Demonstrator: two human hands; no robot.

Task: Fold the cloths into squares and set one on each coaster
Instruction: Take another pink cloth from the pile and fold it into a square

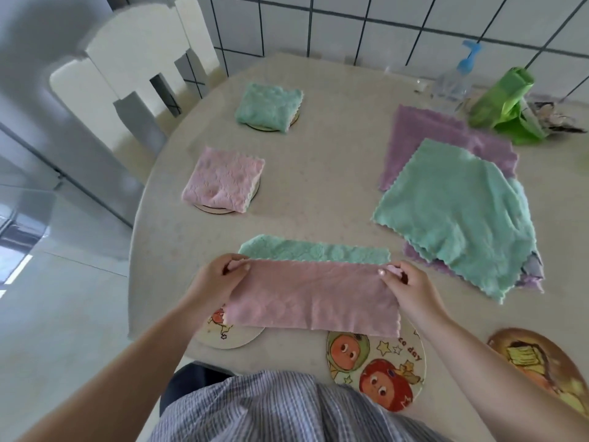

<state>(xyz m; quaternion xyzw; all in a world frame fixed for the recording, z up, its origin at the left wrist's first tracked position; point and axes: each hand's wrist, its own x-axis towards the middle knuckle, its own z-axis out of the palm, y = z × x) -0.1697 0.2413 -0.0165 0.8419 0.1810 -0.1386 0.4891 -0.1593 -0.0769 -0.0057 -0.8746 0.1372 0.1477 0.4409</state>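
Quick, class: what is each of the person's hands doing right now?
Left hand: closed, pinching the left top corner of the pink cloth.
Right hand: closed, pinching the right top corner of the same cloth.

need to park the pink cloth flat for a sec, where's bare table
Best patch: mid-table, bordered by the folded pink square, the unfolded pile and the teal strip. Another bare stretch lies beyond it, between the folded teal square and the purple cloth. The near edge is crowded with coasters.
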